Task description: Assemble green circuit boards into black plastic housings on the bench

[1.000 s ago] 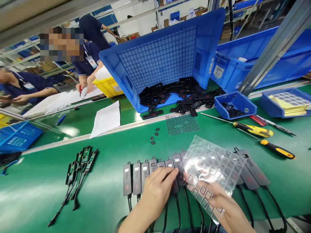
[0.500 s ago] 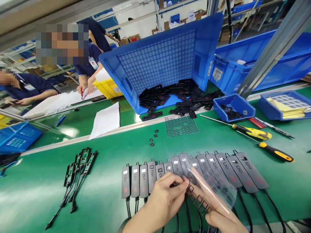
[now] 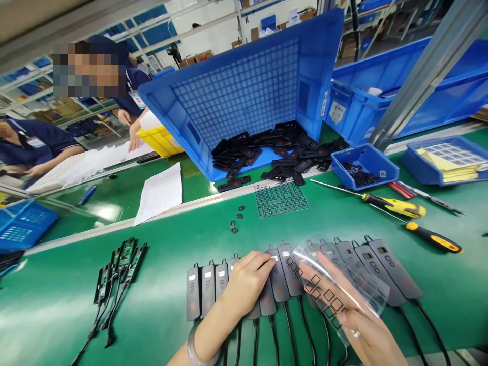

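Note:
Several grey handheld controllers (image 3: 193, 297) with small screens, buttons and black cables lie side by side in a row on the green bench. My left hand (image 3: 247, 284) is over the middle of the row, fingers drawn together at the screen of one controller (image 3: 280, 287). Whatever small thing its fingertips may hold is hidden. My right hand (image 3: 362, 328) holds a clear plastic sheet (image 3: 375, 297) of black square outline stickers, thumb on top and fingers behind. The sheet hangs above the right part of the row and partly covers several controllers.
Behind stands a tipped blue crate (image 3: 244, 86) with black casings (image 3: 240, 162) spilling out. Screwdrivers (image 3: 434, 238) and a small blue bin (image 3: 366, 168) lie right; open circuit boards (image 3: 124, 259) lie left. A sticker grid (image 3: 282, 199) sits mid-bench. Co-workers (image 3: 41, 145) sit beyond.
My left hand has left the sheet's edge and moved left and up onto a controller's screen. My right hand has shifted slightly right with the sheet, which is now more spread out.

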{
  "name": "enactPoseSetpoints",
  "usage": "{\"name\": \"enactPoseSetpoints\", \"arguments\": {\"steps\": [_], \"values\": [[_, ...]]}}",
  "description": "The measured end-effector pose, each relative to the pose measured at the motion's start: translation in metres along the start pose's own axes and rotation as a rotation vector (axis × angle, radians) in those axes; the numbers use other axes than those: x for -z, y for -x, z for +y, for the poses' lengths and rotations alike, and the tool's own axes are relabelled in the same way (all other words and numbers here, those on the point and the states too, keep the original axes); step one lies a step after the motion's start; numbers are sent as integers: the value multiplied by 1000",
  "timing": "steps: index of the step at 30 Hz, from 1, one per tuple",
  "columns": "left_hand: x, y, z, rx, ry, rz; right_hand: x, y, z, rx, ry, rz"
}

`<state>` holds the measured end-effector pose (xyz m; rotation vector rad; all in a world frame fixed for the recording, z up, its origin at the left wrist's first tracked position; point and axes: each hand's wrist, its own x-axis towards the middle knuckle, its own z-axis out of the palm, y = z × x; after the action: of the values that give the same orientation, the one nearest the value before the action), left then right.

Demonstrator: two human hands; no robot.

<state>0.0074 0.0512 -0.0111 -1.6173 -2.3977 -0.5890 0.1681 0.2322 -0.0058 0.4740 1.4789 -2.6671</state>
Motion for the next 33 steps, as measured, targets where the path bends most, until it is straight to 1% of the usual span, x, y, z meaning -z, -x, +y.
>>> {"name": "enactPoseSetpoints", "arguments": {"steps": [5,10,15,17,19,21,22,23,24,26,28,29,31,33], "values": [[2,0,-1,-26,-12,-11,0,-1,0,8,16,-2],[1,2,-3,-13,-53,-12,2,0,1,17,-4,-7],[3,1,-1,-58,-119,-31,1,2,-2,7,50,-1],[4,-1,2,-100,-178,-62,-1,2,-3,3,41,-16],[6,-4,7,-142,-249,-120,-1,2,-3,4,13,-26],[7,-6,12,-147,-302,-177,0,2,-1,7,-33,-26],[8,-7,15,-127,-311,-191,0,2,1,10,-60,-26],[9,-7,18,-100,-300,-185,0,2,2,11,-86,-24],[10,-8,21,-67,-266,-153,0,2,3,10,-111,-23],[12,-8,29,5,-129,-40,-1,2,4,1,-158,-17],[15,-9,39,48,60,55,-3,3,3,-13,-195,-10],[16,-10,45,54,148,74,-4,4,2,-20,-206,-8],[17,-12,54,38,271,64,-7,6,0,-36,-205,-16],[16,-14,60,9,320,55,-7,8,-1,-52,-161,-41]]}}
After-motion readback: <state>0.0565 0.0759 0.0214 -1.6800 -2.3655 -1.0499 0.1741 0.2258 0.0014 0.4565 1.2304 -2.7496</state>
